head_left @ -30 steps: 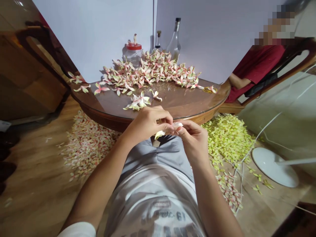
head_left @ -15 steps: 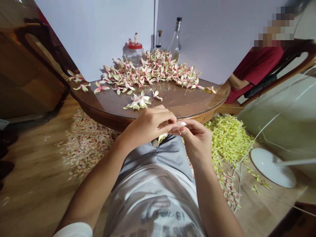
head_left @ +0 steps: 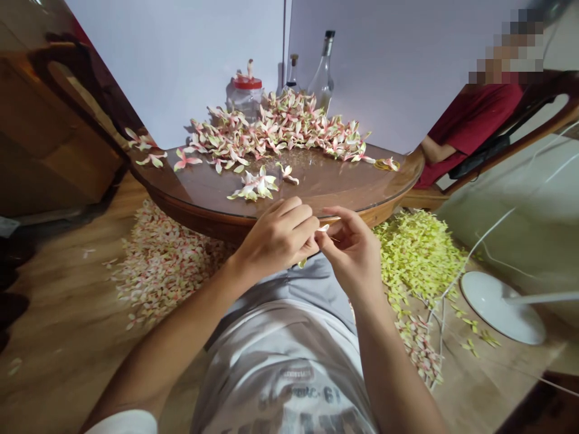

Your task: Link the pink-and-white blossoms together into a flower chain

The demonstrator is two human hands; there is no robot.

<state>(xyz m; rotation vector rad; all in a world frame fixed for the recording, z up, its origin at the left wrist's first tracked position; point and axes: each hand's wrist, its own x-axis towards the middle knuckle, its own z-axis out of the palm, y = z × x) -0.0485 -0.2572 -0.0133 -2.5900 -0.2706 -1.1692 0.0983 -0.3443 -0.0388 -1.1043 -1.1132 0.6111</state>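
Note:
Just past the table's near edge, over my lap, my left hand (head_left: 287, 232) is closed around a pale flower (head_left: 323, 228). One white petal pokes out between the hands, and a greenish tip shows below the left fingers. Touching it from the other side is my right hand (head_left: 351, 250), thumb and fingertips pinched at the flower; a thin strand seems to run by the thumb. Most of what the fingers grip is hidden. In front of the hands, a small cluster of white-green flowers (head_left: 254, 184) and a single flower (head_left: 287, 173) lie on the table.
A heap of pink-white flowers (head_left: 289, 129) covers the back of the brown table (head_left: 203, 190), by a red-lidded jar (head_left: 246, 99) and a glass bottle (head_left: 323, 78). Yellow rubber bands (head_left: 386, 164) lie right. Floor piles: pink (head_left: 167, 265), yellow-green (head_left: 420, 247). A person in red (head_left: 488, 117) sits right.
My left hand has curled more tightly over the flower, hiding most of its petals. The right hand has shifted slightly left, its index finger lifted and straighter.

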